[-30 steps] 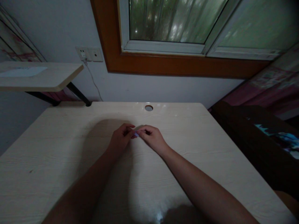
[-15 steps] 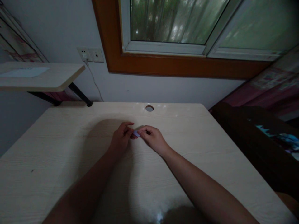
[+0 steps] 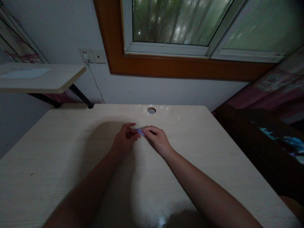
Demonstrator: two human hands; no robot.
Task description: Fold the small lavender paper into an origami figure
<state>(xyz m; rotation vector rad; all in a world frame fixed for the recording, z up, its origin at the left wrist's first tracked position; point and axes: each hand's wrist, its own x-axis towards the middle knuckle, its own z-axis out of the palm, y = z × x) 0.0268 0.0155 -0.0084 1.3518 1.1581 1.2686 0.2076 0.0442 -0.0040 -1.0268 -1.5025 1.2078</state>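
Note:
On a pale wooden desk (image 3: 59,152), both of my hands meet near the middle. Between their fingertips is a small purple piece (image 3: 140,131), perhaps folded paper; the light is too dim to name it surely. My left hand (image 3: 124,141) has its fingers curled and pinches the left end of the piece. My right hand (image 3: 158,139) is closed in a pinch on the right end. Most of the piece is hidden by my fingers.
A round cable hole (image 3: 151,110) sits at the desk's far edge. A raised side shelf (image 3: 47,79) with a white sheet stands at the left. Wall sockets (image 3: 91,56) with a cord and a wood-framed window (image 3: 180,66) lie behind. Dark furniture (image 3: 256,139) borders the right.
Both hands have shifted slightly away from me, and the purple piece now shows a little more between the fingertips.

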